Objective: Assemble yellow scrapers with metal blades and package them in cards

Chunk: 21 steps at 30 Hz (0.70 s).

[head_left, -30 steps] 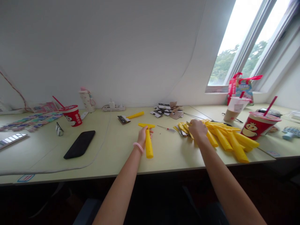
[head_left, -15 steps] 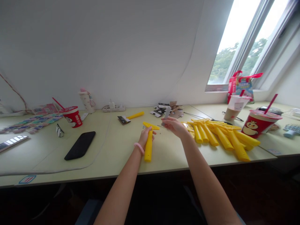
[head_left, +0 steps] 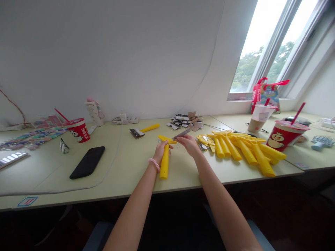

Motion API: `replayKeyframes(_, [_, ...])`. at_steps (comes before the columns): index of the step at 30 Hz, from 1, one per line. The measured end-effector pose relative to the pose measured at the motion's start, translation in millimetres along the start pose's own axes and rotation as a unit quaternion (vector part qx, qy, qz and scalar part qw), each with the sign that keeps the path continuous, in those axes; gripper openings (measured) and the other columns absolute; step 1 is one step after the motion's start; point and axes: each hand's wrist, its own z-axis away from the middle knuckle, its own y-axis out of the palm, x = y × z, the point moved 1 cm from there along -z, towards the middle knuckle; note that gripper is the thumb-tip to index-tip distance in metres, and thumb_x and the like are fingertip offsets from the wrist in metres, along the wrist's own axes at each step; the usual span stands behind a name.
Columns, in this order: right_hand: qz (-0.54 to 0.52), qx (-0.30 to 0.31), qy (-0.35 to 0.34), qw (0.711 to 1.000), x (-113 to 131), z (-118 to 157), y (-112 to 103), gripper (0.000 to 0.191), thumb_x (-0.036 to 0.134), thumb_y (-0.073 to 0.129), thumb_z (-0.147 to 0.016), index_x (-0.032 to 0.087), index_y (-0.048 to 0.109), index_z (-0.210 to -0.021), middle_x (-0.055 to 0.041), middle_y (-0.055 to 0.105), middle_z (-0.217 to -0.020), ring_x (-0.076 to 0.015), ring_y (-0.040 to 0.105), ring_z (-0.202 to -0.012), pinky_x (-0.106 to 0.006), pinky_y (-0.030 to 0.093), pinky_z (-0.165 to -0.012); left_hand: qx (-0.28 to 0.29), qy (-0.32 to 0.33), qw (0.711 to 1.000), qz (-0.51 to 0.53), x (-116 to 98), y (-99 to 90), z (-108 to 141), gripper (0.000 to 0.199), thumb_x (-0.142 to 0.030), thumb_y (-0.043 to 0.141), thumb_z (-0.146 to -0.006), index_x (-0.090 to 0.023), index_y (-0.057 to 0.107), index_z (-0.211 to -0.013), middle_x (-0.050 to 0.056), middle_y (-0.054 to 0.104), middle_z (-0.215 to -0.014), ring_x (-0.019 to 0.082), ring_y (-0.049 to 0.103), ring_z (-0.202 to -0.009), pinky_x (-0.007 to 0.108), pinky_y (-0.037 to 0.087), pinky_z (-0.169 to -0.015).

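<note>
Yellow plastic scraper handle (head_left: 164, 163), T-shaped, near the middle of the bench (head_left: 209, 184) and closer to its front edge than to the wall; crossbar raised and angled toward the right hand, shaft pointing toward the front edge. Left hand (head_left: 162, 150) closed firmly around the top of the shaft, just below the crossbar. Pink coil bracelet (head_left: 154, 164) on the left wrist. Right hand (head_left: 190, 144) in a narrow pinch on a grey metal blade (head_left: 181, 134), thumb and fingers at one end, other end reaching toward the crossbar. Small metal bits (head_left: 177, 146), too small to identify, on the bench just beside the crossbar.

To the right of the hands: pile of yellow scraper handles (head_left: 247, 151), lying side by side and overlapping, near the front edge. Behind the hands, along the back edge: finished yellow scraper (head_left: 143, 130) with a dark head, torn cardboard packaging (head_left: 184, 122), power strip (head_left: 125, 120).

Toward the left end of the bench: black phone (head_left: 87, 167), face down or dark; red paper cup with straw (head_left: 79, 130); pale bottle (head_left: 94, 112); folded glasses (head_left: 64, 146); multicoloured printed strip (head_left: 34, 134).

Toward the right end: second red paper cup with straw (head_left: 284, 136), milk tea cup (head_left: 260, 118), blue hairbrush (head_left: 320, 142). Red-handled bag (head_left: 265, 94) on the sill of the slanted window (head_left: 261, 48).
</note>
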Motion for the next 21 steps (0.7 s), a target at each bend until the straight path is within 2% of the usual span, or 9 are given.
replayKeyframes(6, [0.091,-0.020,-0.010,0.996,-0.4,-0.3,0.8,0.024,0.032,0.072,-0.059,0.015,0.065,-0.075,-0.0036,0.065,-0.072,-0.0136,0.058,-0.068,-0.025,0.046,-0.062,0.004,0.004,1.000,-0.006,2.0,-0.8,-1.7,0.034,-0.044,0.053,-0.071,-0.014,0.048,-0.085,0.003,0.060,-0.063,0.007,0.044,-0.034,0.021,0.029,-0.035])
replayKeyframes(11, [0.089,-0.013,-0.002,0.996,-2.4,0.9,0.2,0.023,0.033,0.071,-0.060,0.014,0.064,-0.073,-0.0026,0.063,-0.071,-0.0102,0.054,-0.060,-0.024,0.042,-0.057,0.005,-0.001,1.000,-0.009,1.2,-0.3,-0.7,0.031,-0.042,0.051,-0.073,-0.014,0.047,-0.085,0.003,0.060,-0.062,0.007,0.044,-0.034,0.020,0.029,-0.034])
replayKeyframes(14, [0.051,-0.021,0.005,0.998,-3.6,0.8,-1.7,0.023,0.025,0.073,-0.057,0.014,0.064,-0.075,0.0000,0.061,-0.063,-0.0085,0.052,-0.055,-0.023,0.043,-0.057,0.012,-0.005,1.000,-0.015,0.3,0.6,0.8,0.029,-0.041,0.050,-0.074,-0.014,0.048,-0.086,0.003,0.060,-0.063,0.007,0.044,-0.033,0.020,0.028,-0.033])
replayKeyframes(17, [-0.022,-0.045,0.015,0.999,-1.8,0.9,-2.0,0.027,0.020,0.074,-0.055,0.015,0.063,-0.079,-0.0002,0.063,-0.065,-0.0112,0.057,-0.060,-0.024,0.047,-0.062,0.024,-0.010,0.999,-0.025,0.0,1.7,2.1,0.029,-0.041,0.049,-0.075,-0.014,0.049,-0.086,0.003,0.060,-0.064,0.007,0.044,-0.033,0.020,0.028,-0.032])
replayKeyframes(21, [-0.110,-0.022,0.040,0.993,3.5,1.3,1.8,0.018,0.032,0.065,-0.068,0.015,0.061,-0.073,-0.0068,0.066,-0.074,-0.0175,0.063,-0.074,-0.030,0.049,-0.072,0.027,-0.005,0.999,-0.042,0.5,2.4,2.9,0.028,-0.040,0.051,-0.074,-0.014,0.051,-0.083,0.004,0.062,-0.067,0.006,0.045,-0.035,0.020,0.030,-0.033])
